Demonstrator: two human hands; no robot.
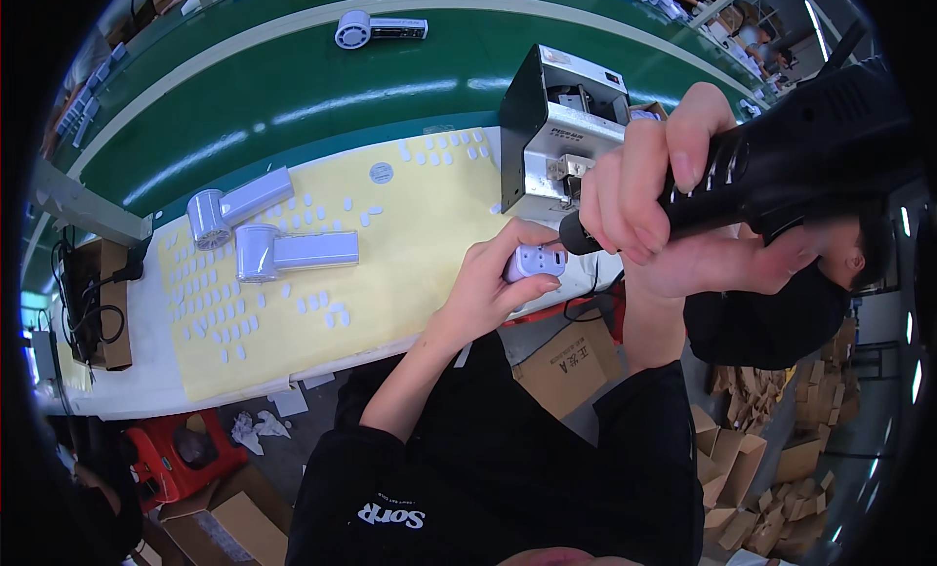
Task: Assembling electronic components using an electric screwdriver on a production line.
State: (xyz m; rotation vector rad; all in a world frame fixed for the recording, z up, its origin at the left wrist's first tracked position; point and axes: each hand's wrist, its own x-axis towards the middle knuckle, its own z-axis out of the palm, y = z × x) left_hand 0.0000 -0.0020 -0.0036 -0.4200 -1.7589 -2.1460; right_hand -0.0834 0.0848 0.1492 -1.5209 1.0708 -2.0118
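My left hand [476, 295] is closed around a pale lavender handheld fan [528, 263], seen end-on with small holes and a slot in its face. The rest of that fan is hidden by my fingers and the angle. My right hand [639, 190] grips a black electric screwdriver [781, 151]. Its dark nose lies just right of the fan's end; whether they touch, I cannot tell. To the left, two more lavender fans [317, 249] [259, 195] lie on a yellow sheet [410, 263], among many small white oval pieces [210, 298].
A silver and black box-shaped machine [527, 141] stands just beyond my hands. Behind the table runs a green conveyor belt [293, 98] carrying another fan [381, 29]. A box with black cables [102, 303] sits at the left end. A person in black [781, 312] is at the right, near cardboard boxes [727, 459].
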